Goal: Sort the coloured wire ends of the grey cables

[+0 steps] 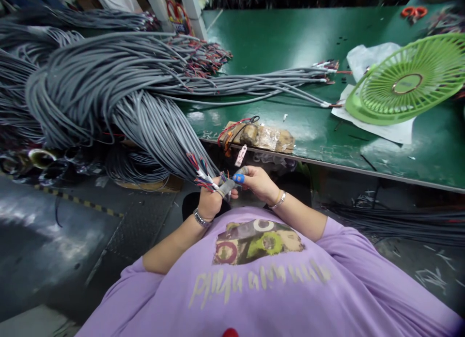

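Two hands are under my head camera, meeting in front of the purple shirt (261,288). I record the left hand (209,201) with its fingers curled closed around cable ends (204,175), whose coloured wires fan out above its thumb. The right hand (259,183) has its thumb and forefinger drawn together just beside them; I cannot tell whether a wire is pinched between. A blue wrap (239,178) covers a digit of that hand. From the left hand, the grey cable bundle (160,129) runs up and back onto the heap at left. On the green table (269,41), I note a taped wooden block (250,133) at the near edge and a green fan (405,83) at right, lying partly over white paper (401,132).
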